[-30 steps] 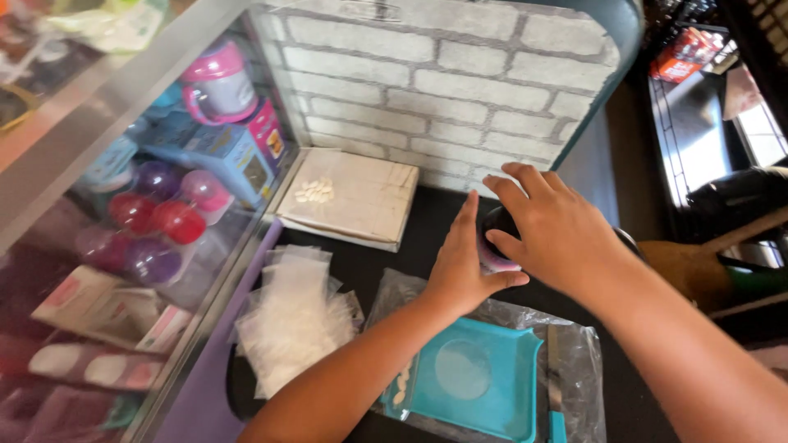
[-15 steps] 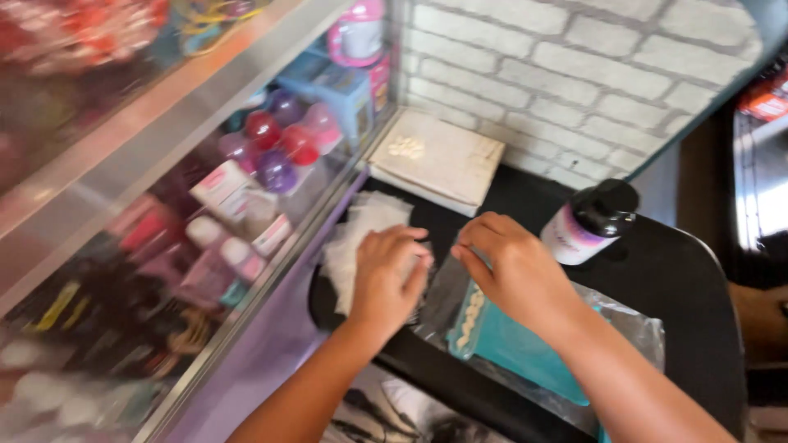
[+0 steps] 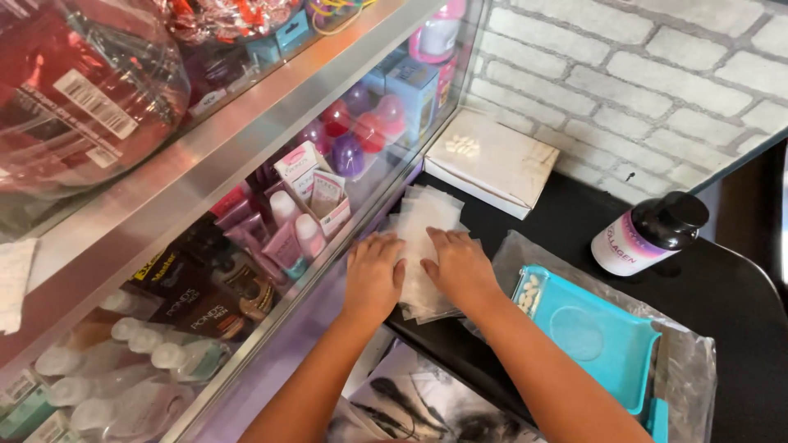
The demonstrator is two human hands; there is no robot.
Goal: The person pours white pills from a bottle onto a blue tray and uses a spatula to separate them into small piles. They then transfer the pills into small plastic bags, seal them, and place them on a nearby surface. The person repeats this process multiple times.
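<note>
left hand: the left hand (image 3: 373, 275) lies flat and open, fingers spread, on the near left edge of the stack of clear plastic bags (image 3: 423, 246)
right hand: the right hand (image 3: 460, 267) is open too, palm down on the same stack, gripping nothing
bags: thin, glossy, rectangular, fanned loosely on the black desk (image 3: 722, 303), against the glass display case (image 3: 246, 213)
beyond the bags: a flat white cardboard box (image 3: 491, 160) by the white brick wall (image 3: 640, 74)
right of the bags: a teal plastic tray (image 3: 595, 336) with white pills, lying on crinkled clear film
past the tray: a dark round bottle (image 3: 648, 234) with a pale label, tilted
</note>
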